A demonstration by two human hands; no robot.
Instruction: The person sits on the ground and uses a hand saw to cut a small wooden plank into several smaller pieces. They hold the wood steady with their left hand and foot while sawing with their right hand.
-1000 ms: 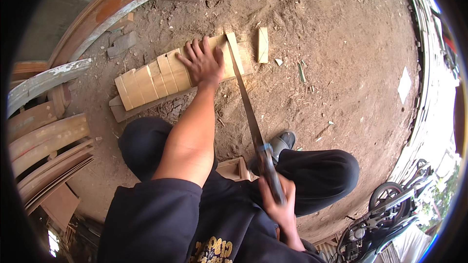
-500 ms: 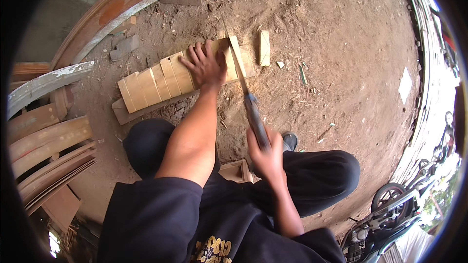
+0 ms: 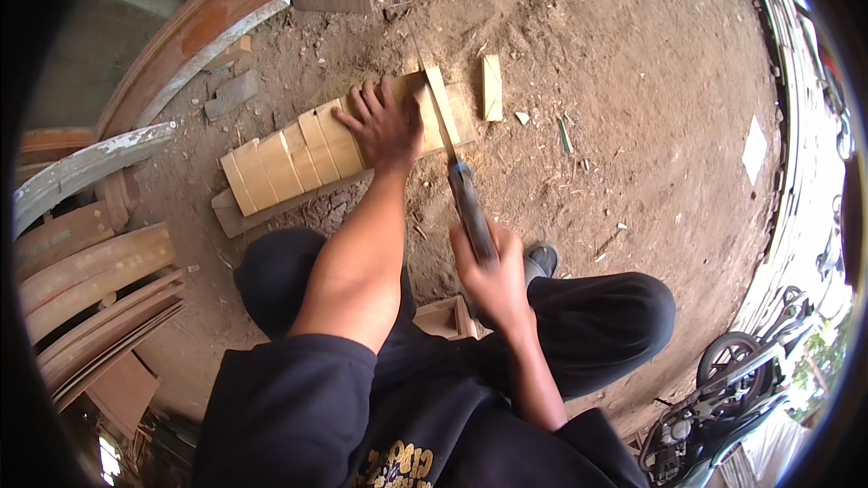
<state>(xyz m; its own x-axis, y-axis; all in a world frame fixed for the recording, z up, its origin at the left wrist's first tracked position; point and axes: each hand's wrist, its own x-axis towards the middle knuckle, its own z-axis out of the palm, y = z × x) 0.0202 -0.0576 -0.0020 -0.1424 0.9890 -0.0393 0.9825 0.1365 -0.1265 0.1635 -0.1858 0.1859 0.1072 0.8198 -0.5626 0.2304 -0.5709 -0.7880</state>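
Observation:
My left hand [image 3: 392, 134] lies flat with fingers spread on a pale wooden board [image 3: 287, 164], pressing near its right end. Several lines or cuts run across the board. Below me and right of centre, my right hand [image 3: 494, 273] is wrapped round the dark handle of a handsaw [image 3: 467, 202]. The saw's thin blade sits in the board just right of my left hand, with a narrow strip of wood [image 3: 441, 106] on its far side. Under the board is a darker plank [image 3: 237, 217]. Part of the blade is blurred.
A short pale wood block [image 3: 491, 89] and small chips lie on the dirt ground to the right. Wooden frames [image 3: 203, 45] and stacked curved boards [image 3: 99, 262] stand on the left. A motorcycle [image 3: 723, 389] is at the lower right. A small wooden box [image 3: 439, 316] sits between my legs.
The handsaw and my right hand have shifted slightly away from me along the cut. My left hand has stayed in place on the board.

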